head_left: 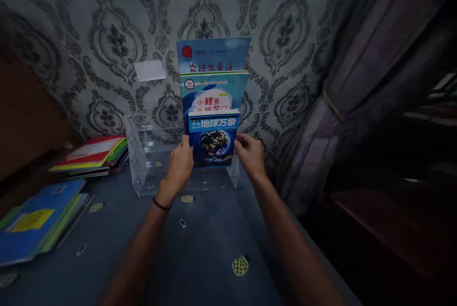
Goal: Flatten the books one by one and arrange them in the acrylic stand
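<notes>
Book point(214, 143) "地球万象" | left fingers point(186, 142), right fingers point(240, 141) closed on its side edges

Left hand point(179, 164) curled, gripping; right hand point(251, 154) bent, pinching

- You have the Earth book, 少儿地球万象 point(214, 146), closed and upright, its front cover facing you.
- Its cover is dark blue with a cloud-swirled globe in the middle; across the top, a brighter blue band carries the title in pale characters, and you can see a thin, pale strip along the top edge.
- You find it at the right-hand part of the clear stepped rack point(136, 163), in front of the taller carp storybook point(214, 89); you cannot tell whether its lower edge rests fully.
</notes>
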{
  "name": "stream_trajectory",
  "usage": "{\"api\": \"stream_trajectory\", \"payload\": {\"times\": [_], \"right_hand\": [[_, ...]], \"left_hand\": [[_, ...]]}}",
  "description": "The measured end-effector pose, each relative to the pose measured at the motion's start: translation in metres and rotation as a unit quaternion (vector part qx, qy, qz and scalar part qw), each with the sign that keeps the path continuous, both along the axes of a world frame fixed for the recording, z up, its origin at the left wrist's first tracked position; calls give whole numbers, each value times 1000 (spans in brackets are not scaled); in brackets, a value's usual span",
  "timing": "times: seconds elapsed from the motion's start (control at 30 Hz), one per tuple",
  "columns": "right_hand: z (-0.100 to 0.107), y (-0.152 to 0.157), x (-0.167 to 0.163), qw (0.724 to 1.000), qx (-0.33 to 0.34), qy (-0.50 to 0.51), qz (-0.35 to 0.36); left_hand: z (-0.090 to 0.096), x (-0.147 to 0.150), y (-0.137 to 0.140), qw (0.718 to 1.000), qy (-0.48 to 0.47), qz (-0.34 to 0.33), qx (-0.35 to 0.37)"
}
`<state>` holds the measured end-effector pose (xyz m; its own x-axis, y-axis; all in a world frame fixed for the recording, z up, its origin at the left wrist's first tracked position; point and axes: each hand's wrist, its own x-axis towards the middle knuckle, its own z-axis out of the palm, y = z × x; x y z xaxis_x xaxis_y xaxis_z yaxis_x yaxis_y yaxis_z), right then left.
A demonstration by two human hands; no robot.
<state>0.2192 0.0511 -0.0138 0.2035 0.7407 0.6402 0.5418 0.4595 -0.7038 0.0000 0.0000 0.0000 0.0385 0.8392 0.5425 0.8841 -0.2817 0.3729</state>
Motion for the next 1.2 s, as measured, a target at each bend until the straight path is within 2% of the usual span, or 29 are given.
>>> {"api": "stream_trajectory", "payload": {"times": [0.27, 0.4, 0.63, 1.2], "right_hand": [[1, -1, 2, 999, -18, 20, 22], [1, 0, 3, 999, -20, 29, 23], [-3, 6, 8, 998, -21, 34, 50], [1, 4, 9, 997, -19, 56, 55]], "left_hand": [[-2, -16, 5, 997, -23, -73, 12], [-1, -21, 5, 996, -21, -87, 5], [0, -19, 4, 997, -20, -75, 12], [1, -17, 1, 999, 34, -35, 8]]}}
